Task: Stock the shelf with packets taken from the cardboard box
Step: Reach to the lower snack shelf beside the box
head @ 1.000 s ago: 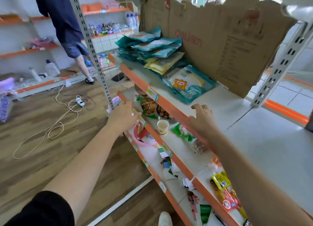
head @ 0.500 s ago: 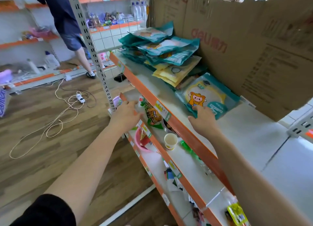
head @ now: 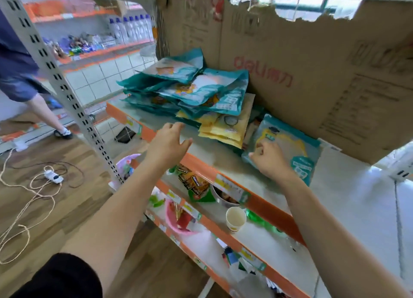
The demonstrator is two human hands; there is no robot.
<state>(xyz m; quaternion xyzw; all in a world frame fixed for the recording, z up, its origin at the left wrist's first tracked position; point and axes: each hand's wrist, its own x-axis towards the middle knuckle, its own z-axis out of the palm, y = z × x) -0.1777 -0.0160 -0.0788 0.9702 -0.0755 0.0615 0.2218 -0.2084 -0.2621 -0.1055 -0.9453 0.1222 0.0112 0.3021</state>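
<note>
A heap of teal packets (head: 196,85) lies on the white shelf (head: 225,159) with its orange front edge, over some yellow packets (head: 225,123). A single teal-and-yellow packet (head: 290,146) lies flat to their right, against a torn cardboard sheet (head: 301,63) at the back. My right hand (head: 271,160) rests on this packet's near left corner, fingers curled on it. My left hand (head: 171,142) hovers open over the shelf's front edge, just short of the heap, holding nothing.
Lower shelves hold snack bags (head: 194,184), a paper cup (head: 235,218), a pink bowl (head: 176,221) and loose packets. A perforated grey upright (head: 62,85) stands at the left. Cords and a power strip (head: 52,177) lie on the wooden floor. A person's leg (head: 44,110) is far left.
My left hand rose from the lower shelf edge up to the top shelf near the heap. My right hand slid onto the single packet's corner. The view moved closer to the packets.
</note>
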